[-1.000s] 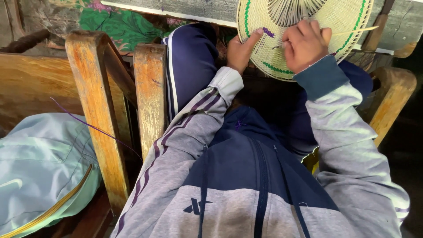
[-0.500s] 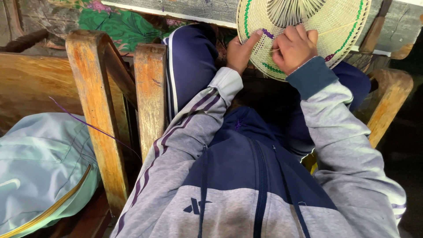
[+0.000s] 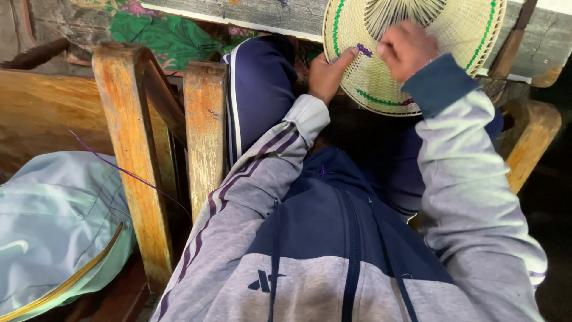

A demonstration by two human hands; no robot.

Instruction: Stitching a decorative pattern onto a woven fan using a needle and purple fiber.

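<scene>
A round woven straw piece with green stitched rings rests over my knees. My left hand grips its left edge, thumb laid across the weave toward a short purple stitch. My right hand is bunched on the upper middle of the weave, fingers pinched together right beside that purple stitch; what it pinches is hidden. A thin purple strand trails off to the left over the wooden chair arm. I wear a grey and navy zip jacket and navy trousers.
Worn wooden chair arms stand at my left, another at my right. A pale blue bag with a yellow zip lies at lower left. Green patterned cloth and a grey plank lie ahead.
My right hand slid left and up across the weave toward the purple stitch. My left hand kept its hold, thumb now stretched out. The view shifted slightly.
</scene>
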